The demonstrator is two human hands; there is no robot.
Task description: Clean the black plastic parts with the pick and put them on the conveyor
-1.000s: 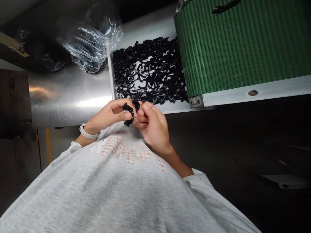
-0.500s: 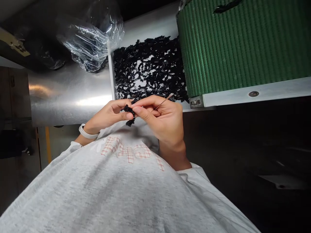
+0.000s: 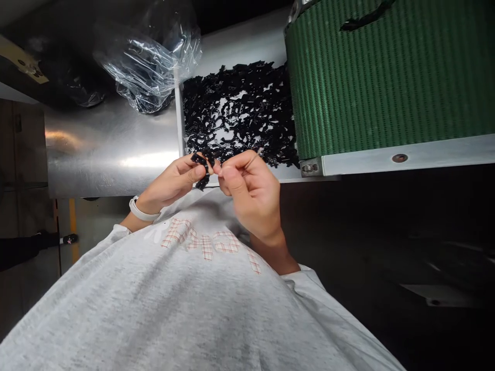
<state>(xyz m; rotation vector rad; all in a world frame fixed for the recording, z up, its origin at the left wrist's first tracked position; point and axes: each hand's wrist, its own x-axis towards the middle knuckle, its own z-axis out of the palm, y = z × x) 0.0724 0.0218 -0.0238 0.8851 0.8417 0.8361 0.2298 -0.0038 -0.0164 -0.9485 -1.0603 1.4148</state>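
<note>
Left hand [image 3: 166, 180] clamps black plastic pieces [image 3: 201, 171]; right hand [image 3: 251, 193] pinches beside them; a slip could drop them onto the 12 o'clock heap [image 3: 237, 113].

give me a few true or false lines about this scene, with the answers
1. A white band sits on the left wrist. True.
2. The left hand is empty. False: its fingers hold a clump of small black pieces.
3. The pile of black pieces lies between the clear plastic bag and the green ribbed belt. True.
4. The right hand is far from the left hand. False: it is right beside the left hand, at the clump.
5. The person wears a dark shirt. False: the shirt is light grey with plaid lettering.
</note>
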